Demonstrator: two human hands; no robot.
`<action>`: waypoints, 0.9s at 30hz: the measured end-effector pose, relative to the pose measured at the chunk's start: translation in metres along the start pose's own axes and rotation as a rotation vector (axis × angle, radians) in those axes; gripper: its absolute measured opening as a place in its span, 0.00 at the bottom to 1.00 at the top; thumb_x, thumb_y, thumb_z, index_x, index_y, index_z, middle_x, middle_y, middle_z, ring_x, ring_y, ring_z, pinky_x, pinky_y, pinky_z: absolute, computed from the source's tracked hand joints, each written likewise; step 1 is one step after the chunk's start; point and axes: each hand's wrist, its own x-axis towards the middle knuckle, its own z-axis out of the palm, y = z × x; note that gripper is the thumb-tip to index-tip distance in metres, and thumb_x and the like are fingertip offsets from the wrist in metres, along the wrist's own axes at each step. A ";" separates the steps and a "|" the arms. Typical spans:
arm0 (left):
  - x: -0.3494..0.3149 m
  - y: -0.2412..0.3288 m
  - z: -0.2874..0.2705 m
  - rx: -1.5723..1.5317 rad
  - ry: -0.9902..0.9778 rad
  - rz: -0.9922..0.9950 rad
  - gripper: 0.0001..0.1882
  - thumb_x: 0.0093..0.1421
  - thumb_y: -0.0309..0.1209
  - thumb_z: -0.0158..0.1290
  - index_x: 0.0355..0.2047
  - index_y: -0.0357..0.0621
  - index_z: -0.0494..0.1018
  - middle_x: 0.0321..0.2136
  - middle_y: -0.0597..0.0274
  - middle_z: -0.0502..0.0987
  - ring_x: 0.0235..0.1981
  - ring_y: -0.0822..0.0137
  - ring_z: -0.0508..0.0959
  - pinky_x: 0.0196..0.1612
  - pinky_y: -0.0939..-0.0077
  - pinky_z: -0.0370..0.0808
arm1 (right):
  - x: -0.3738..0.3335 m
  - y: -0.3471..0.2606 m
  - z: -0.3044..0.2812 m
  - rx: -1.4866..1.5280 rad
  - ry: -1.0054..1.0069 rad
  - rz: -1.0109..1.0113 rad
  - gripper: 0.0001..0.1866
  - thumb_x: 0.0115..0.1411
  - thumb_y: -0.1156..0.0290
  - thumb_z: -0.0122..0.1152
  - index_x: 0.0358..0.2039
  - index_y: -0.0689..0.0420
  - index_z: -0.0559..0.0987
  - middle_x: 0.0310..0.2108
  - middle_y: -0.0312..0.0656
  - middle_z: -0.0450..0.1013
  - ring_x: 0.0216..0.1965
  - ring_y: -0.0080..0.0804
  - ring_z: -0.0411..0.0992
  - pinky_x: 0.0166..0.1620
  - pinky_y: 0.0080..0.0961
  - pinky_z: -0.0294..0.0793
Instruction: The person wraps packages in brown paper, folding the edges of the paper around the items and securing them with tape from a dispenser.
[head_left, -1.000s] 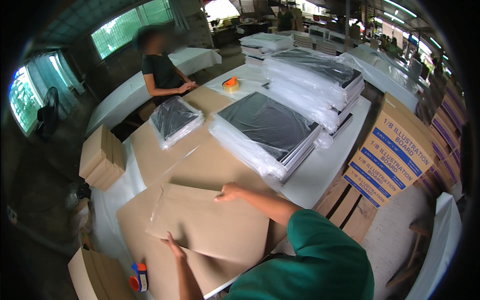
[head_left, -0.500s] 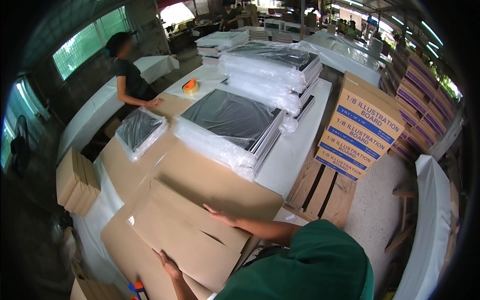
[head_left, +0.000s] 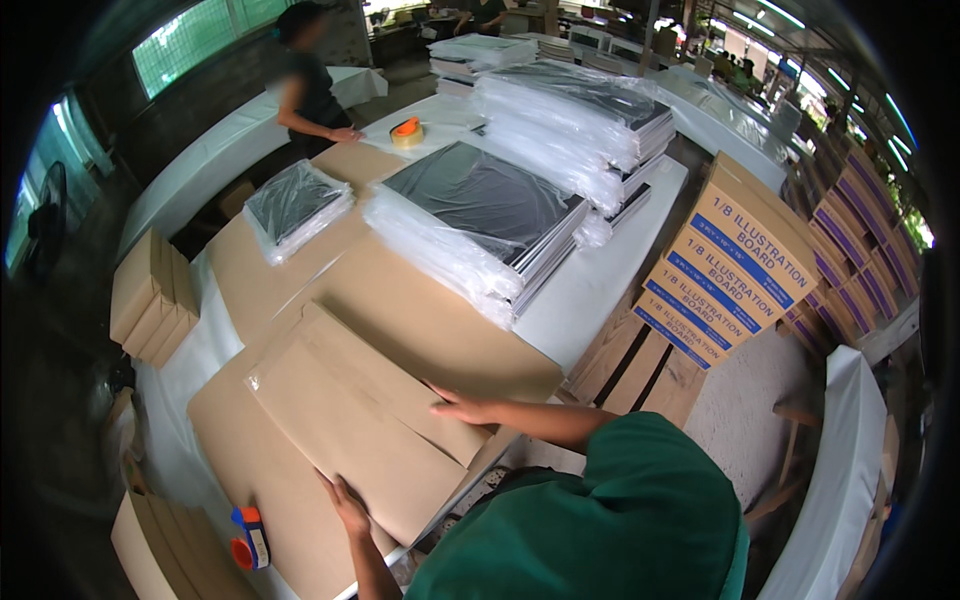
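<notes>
A flat brown kraft-paper package (head_left: 345, 400) lies tilted across my side of the table, with clear tape at its left corner. Along its lower left edge rests my left hand (head_left: 345, 505), fingers stretched out against the paper. My right hand (head_left: 465, 408) lies on the opposite edge with its fingers extended. Near that hand, a folded flap leaves a thin slit in the paper. Beneath the package are large brown sheets (head_left: 230, 420). A blue and orange tape dispenser (head_left: 250, 540) sits to the left of my left hand.
Plastic-wrapped dark boards (head_left: 490, 200) are stacked beyond the package, with a smaller wrapped stack (head_left: 297, 205) to their left. A tape roll (head_left: 407, 132) lies farther back, near a co-worker (head_left: 310, 95). Cartons (head_left: 735, 250) stand on a wooden pallet (head_left: 640, 365) at right; brown packages (head_left: 155, 300) stand left.
The whole view has shifted, bringing more of the tape dispenser into sight. The flap's slit near my right hand looks narrower. Both hands stay along the package's edges.
</notes>
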 end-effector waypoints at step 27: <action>-0.097 0.001 0.171 0.834 0.091 0.006 0.13 0.52 0.29 0.51 0.38 0.36 0.73 0.36 0.42 0.73 0.41 0.40 0.70 0.46 0.54 0.66 | -0.101 0.039 0.088 -0.739 0.138 -0.683 0.19 0.50 0.57 0.55 0.35 0.60 0.78 0.33 0.49 0.73 0.37 0.50 0.71 0.38 0.45 0.70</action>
